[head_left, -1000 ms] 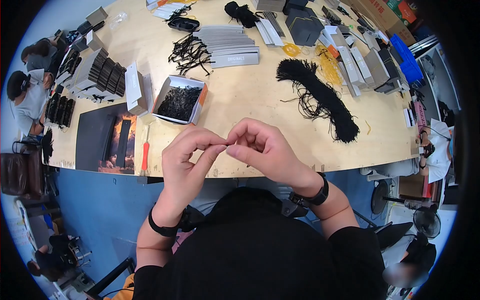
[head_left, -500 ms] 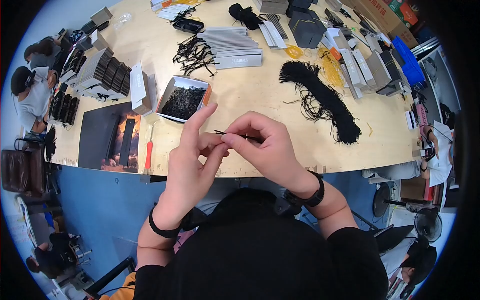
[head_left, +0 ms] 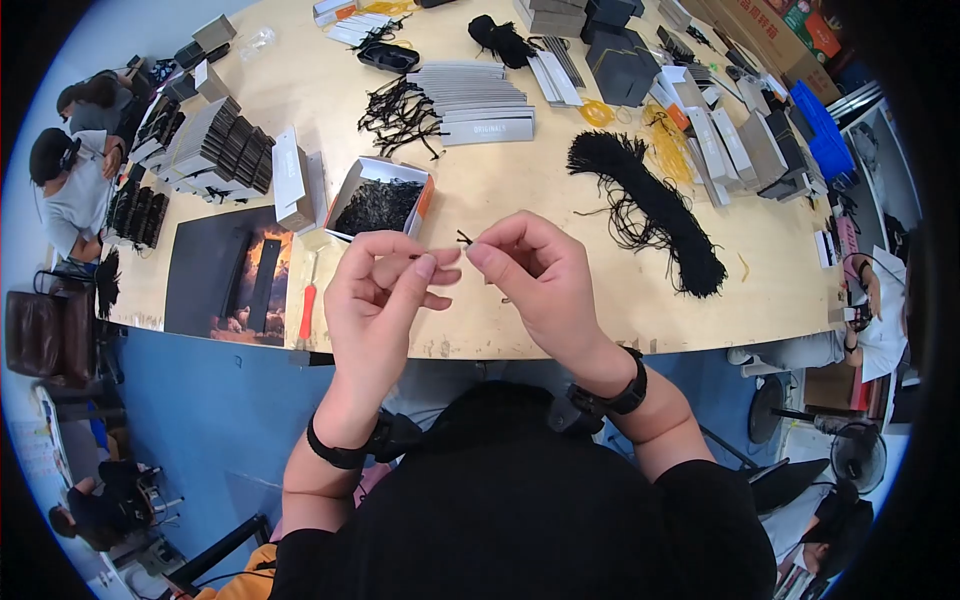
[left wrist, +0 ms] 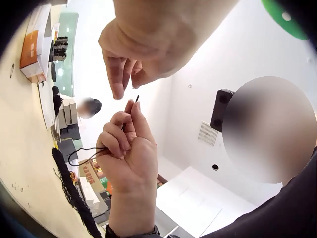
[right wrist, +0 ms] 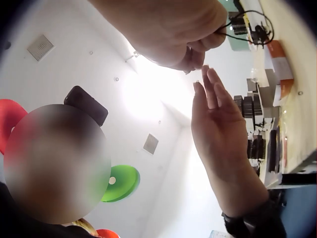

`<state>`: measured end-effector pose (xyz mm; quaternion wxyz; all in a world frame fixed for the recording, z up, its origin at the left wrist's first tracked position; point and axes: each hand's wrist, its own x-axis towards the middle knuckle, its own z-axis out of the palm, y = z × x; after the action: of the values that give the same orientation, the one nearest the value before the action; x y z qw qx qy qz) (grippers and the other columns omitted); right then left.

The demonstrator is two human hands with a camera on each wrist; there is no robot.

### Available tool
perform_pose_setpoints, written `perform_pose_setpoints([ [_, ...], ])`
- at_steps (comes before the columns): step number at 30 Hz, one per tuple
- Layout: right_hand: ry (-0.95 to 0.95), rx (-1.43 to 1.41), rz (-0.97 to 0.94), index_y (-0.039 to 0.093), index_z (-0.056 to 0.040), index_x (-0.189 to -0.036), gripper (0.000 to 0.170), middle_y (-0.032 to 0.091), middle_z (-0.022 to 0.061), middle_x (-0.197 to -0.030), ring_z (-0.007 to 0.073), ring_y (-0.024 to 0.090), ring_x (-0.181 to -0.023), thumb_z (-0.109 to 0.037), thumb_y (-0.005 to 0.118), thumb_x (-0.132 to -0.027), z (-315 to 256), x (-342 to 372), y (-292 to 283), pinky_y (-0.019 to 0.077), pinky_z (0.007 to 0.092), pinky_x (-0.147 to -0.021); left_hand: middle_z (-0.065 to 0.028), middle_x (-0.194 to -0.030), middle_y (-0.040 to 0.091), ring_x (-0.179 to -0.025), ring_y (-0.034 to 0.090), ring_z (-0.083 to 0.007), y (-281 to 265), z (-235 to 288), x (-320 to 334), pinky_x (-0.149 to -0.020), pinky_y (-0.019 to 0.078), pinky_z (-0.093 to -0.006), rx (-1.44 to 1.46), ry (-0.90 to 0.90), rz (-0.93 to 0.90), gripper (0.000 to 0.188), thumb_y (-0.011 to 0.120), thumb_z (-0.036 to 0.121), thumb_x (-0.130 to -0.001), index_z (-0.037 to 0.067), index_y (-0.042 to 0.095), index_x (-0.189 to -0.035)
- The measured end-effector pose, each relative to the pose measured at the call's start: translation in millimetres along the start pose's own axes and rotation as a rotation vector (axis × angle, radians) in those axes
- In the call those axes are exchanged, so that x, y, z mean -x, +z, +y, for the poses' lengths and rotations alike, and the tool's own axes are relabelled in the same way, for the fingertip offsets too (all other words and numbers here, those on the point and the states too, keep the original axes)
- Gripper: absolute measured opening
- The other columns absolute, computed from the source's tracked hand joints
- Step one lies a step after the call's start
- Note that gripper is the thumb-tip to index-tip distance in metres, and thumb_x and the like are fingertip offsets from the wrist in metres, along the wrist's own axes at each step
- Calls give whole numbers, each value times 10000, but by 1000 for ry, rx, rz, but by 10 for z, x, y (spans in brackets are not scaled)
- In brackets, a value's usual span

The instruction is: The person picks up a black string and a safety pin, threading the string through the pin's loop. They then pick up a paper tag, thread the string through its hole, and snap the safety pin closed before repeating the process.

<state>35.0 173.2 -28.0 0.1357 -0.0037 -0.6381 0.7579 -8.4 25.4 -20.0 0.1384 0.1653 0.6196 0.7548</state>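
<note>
Above the table's near edge, my right hand (head_left: pixel 540 280) pinches a thin black cord (head_left: pixel 464 238) between thumb and forefinger. Its short end sticks up past the fingertips. In the left wrist view the rest of the cord (left wrist: pixel 83 149) runs through the curled fingers and out behind the hand in a loop. My left hand (head_left: pixel 375 290) is just left of it, fingers extended and thumb raised, with a small gap between the two hands. In the right wrist view the left palm (right wrist: pixel 220 124) shows with straight fingers and nothing gripped.
Beyond the left hand stands an open box (head_left: pixel 428 205) of small black pieces. A thick bundle of black cords (head_left: pixel 650 215) lies to the right. Printed grey strips (head_left: pixel 488 130) with black cords are farther back. A red-handled tool (head_left: pixel 307 310) lies left, beside a dark picture mat (head_left: pixel 200 270).
The hands were together at the fingertips with the cord between them; now they are apart. The left forefinger, raised half a second ago, has come down. The cord stays in the right hand.
</note>
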Motion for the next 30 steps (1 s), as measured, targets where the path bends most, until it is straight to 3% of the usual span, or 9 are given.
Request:
perform_pose_setpoints([
  [3,19,-39,-30,556,-11,-882,99,587,-4,-727,10,511,-662,-94,596,-843,44,5,28,370,148,-546,-186,-1055,593,-839,619,-151,10,-33,-38,-628,532,-237,92,87,76,107,560,4,-834,-14,562,-939],
  [13,-46,-126,42,555,-9,-878,103,597,16,-784,34,551,-652,-90,604,-838,61,-4,181,423,164,-556,-193,-1076,585,-843,611,-145,55,-72,-43,-655,548,-247,117,151,78,130,572,-13,-818,-31,610,-941],
  [19,-78,-151,40,536,-5,-893,96,601,26,-799,39,556,-678,-73,585,-847,83,-19,180,432,166,-587,-187,-1083,584,-813,621,-149,118,-69,-5,-657,549,-252,-7,208,148,144,589,-10,-810,-41,616,-949],
  [24,-86,-91,7,516,-3,-908,100,593,26,-802,35,552,-713,-67,570,-853,-2,-36,120,434,163,-614,-103,-910,633,-744,623,-120,58,-61,4,-608,518,-219,-339,265,150,111,587,-29,-793,-18,630,-896],
  [26,1,-106,-15,533,-24,-870,79,525,-30,-750,10,461,-661,-67,592,-838,-49,-48,98,372,158,-584,-85,-869,629,-721,617,-112,29,-29,12,-600,510,-215,-384,283,141,97,590,-29,-785,-11,626,-872],
  [30,-9,-104,-43,535,-23,-864,78,532,-22,-748,18,475,-662,-72,590,-837,-29,-60,71,380,163,-587,-54,-805,616,-677,589,-96,-1,64,0,-585,492,-216,-506,309,71,62,601,-23,-762,4,608,-818],
])
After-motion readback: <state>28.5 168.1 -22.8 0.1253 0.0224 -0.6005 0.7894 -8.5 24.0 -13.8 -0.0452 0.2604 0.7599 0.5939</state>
